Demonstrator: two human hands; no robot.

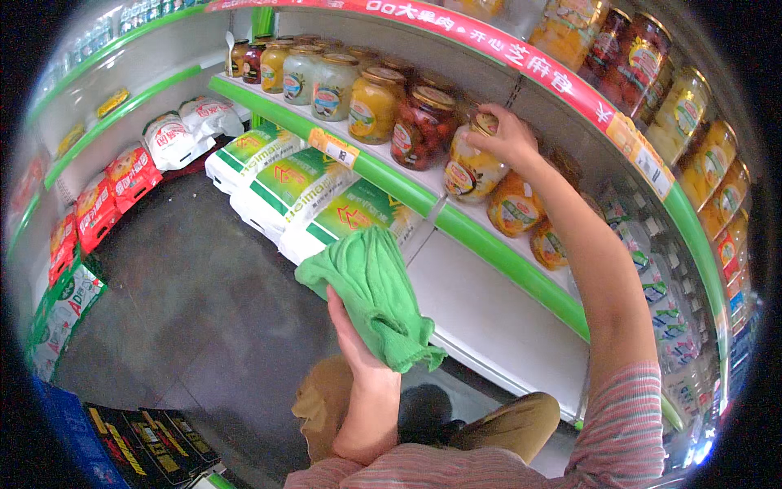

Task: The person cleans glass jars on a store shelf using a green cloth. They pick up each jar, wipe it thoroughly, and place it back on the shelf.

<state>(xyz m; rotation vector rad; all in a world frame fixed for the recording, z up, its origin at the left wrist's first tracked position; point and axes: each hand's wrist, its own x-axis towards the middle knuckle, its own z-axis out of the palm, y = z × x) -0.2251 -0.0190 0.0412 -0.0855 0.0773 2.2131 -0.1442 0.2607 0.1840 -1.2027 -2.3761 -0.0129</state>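
My left hand holds a bunched green cloth in front of the shelf, its folds covering most of the fingers. Up on the shelf, my right hand grips a glass jar of pale yellow fruit near its lid, and the jar leans slightly. Left of it stands a jar of dark red fruit. To its right, partly behind my forearm, is a jar of orange fruit. Whether the held jar's base touches the shelf, I cannot tell.
More fruit jars line the green-edged shelf. White and green sacks lie below it. Overhead runs a shelf with a red printed strip and more jars. Red bags and dark boxes stand across the floor.
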